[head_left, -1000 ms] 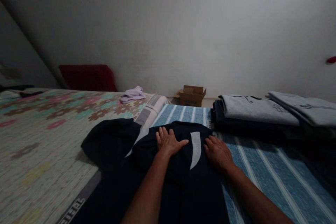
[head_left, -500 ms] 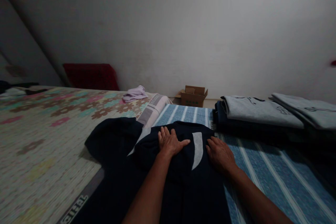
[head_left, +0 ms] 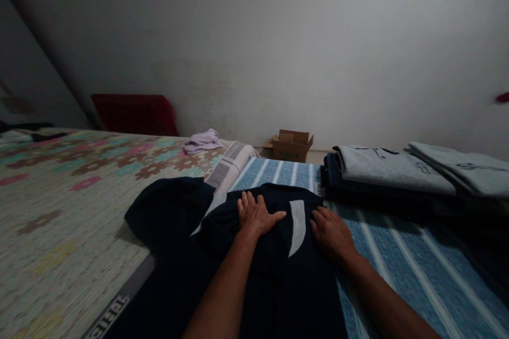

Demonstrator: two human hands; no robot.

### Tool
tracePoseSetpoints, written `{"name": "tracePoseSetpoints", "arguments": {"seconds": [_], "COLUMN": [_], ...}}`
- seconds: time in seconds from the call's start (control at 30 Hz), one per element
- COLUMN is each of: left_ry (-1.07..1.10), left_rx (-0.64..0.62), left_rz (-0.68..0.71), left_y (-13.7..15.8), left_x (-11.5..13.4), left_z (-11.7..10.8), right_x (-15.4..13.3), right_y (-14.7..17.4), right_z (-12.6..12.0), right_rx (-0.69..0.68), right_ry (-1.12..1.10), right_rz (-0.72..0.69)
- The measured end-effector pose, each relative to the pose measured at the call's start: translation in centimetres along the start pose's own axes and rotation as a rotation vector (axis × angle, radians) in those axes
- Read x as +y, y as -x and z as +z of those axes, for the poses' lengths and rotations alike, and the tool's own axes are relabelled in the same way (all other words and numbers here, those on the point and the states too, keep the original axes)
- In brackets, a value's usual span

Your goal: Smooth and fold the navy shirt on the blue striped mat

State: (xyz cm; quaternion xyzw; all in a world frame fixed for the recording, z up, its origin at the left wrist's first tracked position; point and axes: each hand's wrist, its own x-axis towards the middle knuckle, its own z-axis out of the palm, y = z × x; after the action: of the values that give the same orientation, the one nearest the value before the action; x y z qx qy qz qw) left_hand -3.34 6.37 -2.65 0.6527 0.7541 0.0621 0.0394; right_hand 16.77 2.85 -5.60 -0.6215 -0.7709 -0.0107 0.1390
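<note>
A dark navy hooded sweatshirt (head_left: pixel 246 296) with light grey patches lies spread in front of me, its hood-like part out to the left. My left hand (head_left: pixel 256 216) rests flat on its upper part, fingers apart and thumb stretched to the right. One curved grey patch (head_left: pixel 297 228) shows between my two hands. At the right edge of the cloth is my right hand (head_left: pixel 333 233), its fingers bent and close together on the fabric. Its fingertips are partly hidden.
Under the sweatshirt are a blue striped mat (head_left: pixel 382 259) and, leftward, a flowered cover (head_left: pixel 79 196). Folded grey clothes (head_left: pixel 393 169) lie stacked at right on dark ones. Farther back are a lilac cloth (head_left: pixel 202 141), an open cardboard box (head_left: pixel 290 147) and a red object (head_left: pixel 135 114) against the wall.
The view has shifted very slightly, so most things sit a little farther left. Both hands keep their places on the sweatshirt.
</note>
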Motion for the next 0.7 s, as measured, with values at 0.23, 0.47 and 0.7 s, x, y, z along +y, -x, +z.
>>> {"name": "tracePoseSetpoints", "arguments": {"seconds": [0.23,0.47,0.7], "left_ry": [-0.017,-0.022,-0.019], "left_rx": [0.002,0.000,0.000], "left_rz": [0.000,0.004,0.004], "left_y": [-0.10,-0.14,-0.15], "left_x": [0.04,-0.01,0.11], "left_z": [0.05,0.05,-0.02], "right_x": [0.13,0.03,0.00], "right_y": [-0.05,-0.07,-0.09], "right_z": [0.11,0.00,-0.10], "right_rx": [-0.007,0.006,0.021], "right_ry": [-0.009,-0.012,-0.005], "right_rz": [0.004,0.002,-0.001]}}
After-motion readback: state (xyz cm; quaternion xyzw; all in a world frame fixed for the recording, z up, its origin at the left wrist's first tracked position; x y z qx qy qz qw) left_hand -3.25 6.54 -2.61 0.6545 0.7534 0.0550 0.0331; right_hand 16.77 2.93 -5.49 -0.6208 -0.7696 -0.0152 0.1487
